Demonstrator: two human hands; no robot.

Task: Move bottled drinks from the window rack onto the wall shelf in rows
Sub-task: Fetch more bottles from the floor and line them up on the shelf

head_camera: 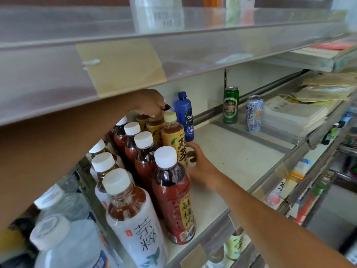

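On the wall shelf (241,151), a yellow bottle (174,138) is being steadied by the right hand (199,163) — fingers loosely curled on it; beside it, another bottle's top is being pinched by the left hand (152,102) — squaring the row is likely needed next.

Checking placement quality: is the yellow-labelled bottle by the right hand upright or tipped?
Upright. The yellow-labelled bottle stands on the shelf, cap on top, with the right hand against its lower side.

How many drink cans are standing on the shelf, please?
2. A green can stands near the back wall, to the right of the blue bottle. A pale blue-and-white can stands further right, beside the stacked paper packs. No others show.
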